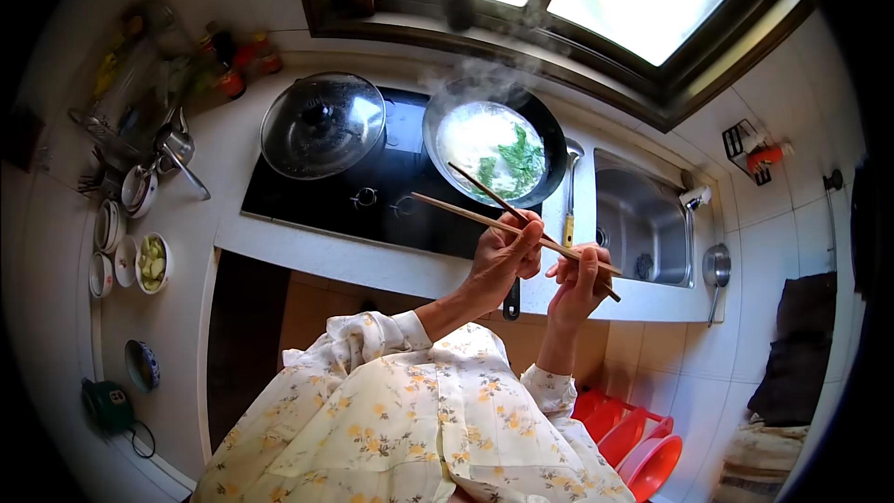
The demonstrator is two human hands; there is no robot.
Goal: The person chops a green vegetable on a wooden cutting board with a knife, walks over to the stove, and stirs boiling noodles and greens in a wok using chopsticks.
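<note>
Two long wooden chopsticks (pixel 466 211) cross each other in front of me, their tips pointing left over the stove. My left hand (pixel 507 253) is closed around them near the crossing. Closer to their rear ends, my right hand (pixel 579 285) also grips them with thumb and fingers. Just beyond the hands, a dark frying pan (pixel 553 144) sits on the cooktop, steaming. In it are pale, bubbling liquid and green leaves (pixel 521 160). The pan's black handle (pixel 511 301) shows below my left hand.
A glass lid (pixel 323 126) covers the left side of the black cooktop (pixel 317 197). A yellow-handled utensil (pixel 570 188) lies between pan and sink (pixel 643 214). Leftward are a bowl of pale green pieces (pixel 152 264), several small bowls and a ladle (pixel 186 163). Red basins (pixel 650 466) stand low right.
</note>
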